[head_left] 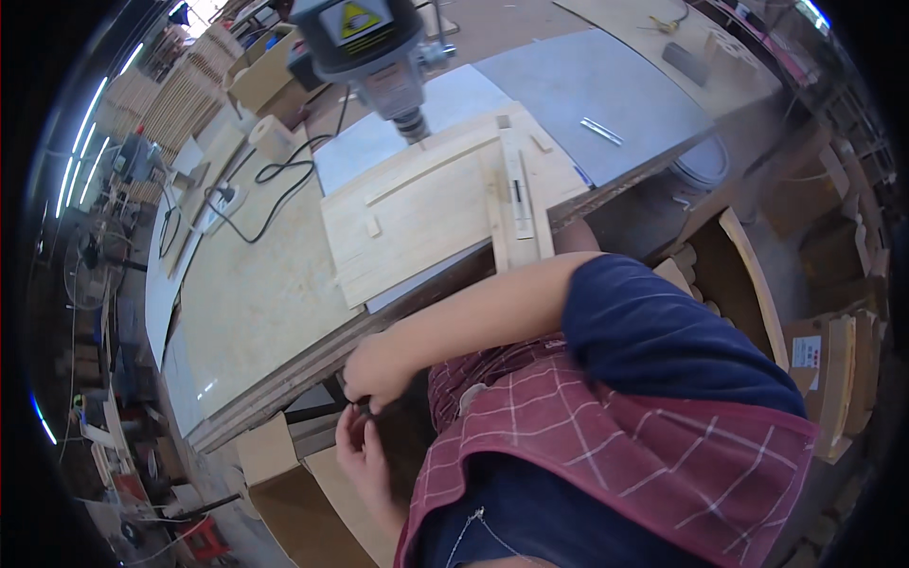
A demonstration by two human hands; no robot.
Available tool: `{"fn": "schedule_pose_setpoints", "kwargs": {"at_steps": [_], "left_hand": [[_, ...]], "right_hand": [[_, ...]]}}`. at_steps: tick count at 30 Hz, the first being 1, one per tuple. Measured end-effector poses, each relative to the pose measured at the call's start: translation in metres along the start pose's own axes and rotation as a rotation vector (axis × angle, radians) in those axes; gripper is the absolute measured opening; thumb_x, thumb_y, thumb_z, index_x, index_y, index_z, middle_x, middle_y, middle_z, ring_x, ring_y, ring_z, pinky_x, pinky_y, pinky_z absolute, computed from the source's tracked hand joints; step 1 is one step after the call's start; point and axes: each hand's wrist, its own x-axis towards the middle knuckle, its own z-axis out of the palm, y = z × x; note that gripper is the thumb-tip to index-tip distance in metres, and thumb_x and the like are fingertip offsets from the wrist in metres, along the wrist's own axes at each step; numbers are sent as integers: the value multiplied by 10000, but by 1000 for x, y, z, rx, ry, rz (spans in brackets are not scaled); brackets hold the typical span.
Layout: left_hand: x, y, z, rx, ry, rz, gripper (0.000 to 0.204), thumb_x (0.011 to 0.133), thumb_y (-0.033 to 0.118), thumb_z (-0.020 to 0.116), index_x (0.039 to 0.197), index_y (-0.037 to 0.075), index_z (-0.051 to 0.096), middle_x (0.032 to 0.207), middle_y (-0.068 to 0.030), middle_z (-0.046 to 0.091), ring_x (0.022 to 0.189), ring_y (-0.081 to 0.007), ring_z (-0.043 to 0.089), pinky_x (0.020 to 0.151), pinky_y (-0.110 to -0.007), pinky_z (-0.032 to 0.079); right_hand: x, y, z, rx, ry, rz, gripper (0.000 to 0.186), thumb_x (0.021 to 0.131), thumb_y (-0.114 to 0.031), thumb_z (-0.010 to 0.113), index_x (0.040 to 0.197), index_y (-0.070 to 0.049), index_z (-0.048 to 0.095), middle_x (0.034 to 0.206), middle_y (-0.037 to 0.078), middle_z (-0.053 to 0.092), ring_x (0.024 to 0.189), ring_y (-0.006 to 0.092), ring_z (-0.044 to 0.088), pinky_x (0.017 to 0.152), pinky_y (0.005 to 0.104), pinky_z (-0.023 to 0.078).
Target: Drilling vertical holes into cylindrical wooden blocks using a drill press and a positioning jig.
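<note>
Below the table's front edge, my two hands meet in front of the apron. My right hand (377, 369) reaches across from the right with its fingers bent down and pressed together. A small dark thing shows at its fingertips, too small to name. Just under it, my left hand (360, 452) is turned up with its fingers curled toward the same spot. Whether its fingers also touch the dark thing, I cannot tell. Past my right forearm lies a pale wooden board (431, 222) with strips fixed on it, and a narrow wooden piece with a slot (517, 185) rests at its right side.
A drill press head (379, 66) hangs over the board's far edge. A black cable (270, 204) curls over the table (256, 293) at left. A metal bar (601, 132) lies on the grey sheet. Cardboard boxes (284, 483) stand below left, and an open carton (739, 275) stands at right.
</note>
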Motion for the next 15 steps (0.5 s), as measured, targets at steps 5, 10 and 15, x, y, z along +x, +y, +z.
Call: {"fn": "schedule_pose_setpoints", "kwargs": {"at_steps": [5, 10, 15], "left_hand": [[26, 35, 55, 13, -201, 91, 387, 852, 33, 570, 1224, -6, 475, 1152, -128, 568, 1023, -180, 553, 888, -298, 429], [45, 73, 132, 119, -493, 229, 413, 840, 40, 587, 1234, 3, 469, 1189, -132, 543, 1058, -202, 534, 929, -311, 402], [48, 85, 193, 1, -547, 331, 659, 818, 109, 646, 1364, 24, 287, 1351, -145, 378, 1192, -250, 426, 1005, -351, 325]], "right_hand": [[-159, -34, -25, 488, 441, -19, 235, 805, -195, 625, 951, -11, 609, 867, 145, 614, 820, 326, 589, 708, 384, 471], [-259, -22, -13, -246, 1318, 524, 167, 760, -90, 653, 916, -37, 626, 801, 107, 588, 765, 270, 570, 676, 342, 465], [-339, -10, 41, -460, 1458, 767, 120, 752, -70, 650, 868, -44, 634, 816, 105, 597, 757, 275, 573, 684, 346, 473]]}}
